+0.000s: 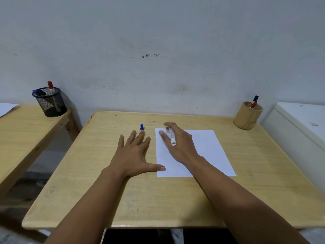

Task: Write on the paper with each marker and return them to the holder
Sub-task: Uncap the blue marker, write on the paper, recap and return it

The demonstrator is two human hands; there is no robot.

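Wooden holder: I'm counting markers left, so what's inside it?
The wooden holder shows two caps above its rim: a red marker and a black marker. Their barrels are hidden inside.

No legible text, label, brand, number or sign anywhere in the head view.

Marker (172, 137) in the right hand (177, 141), over the far left corner of the paper (207, 150): grey print runs along the white barrel, too small and blurred to read.

Paper: blank white where it shows, no writing.

Blue cap (141, 126), standing near the far edge of the tabletop (105, 191): no marking.

Wooden holder (247, 118) at the far right corner: plain surface, no lettering. The markers in it are too small to show any print.
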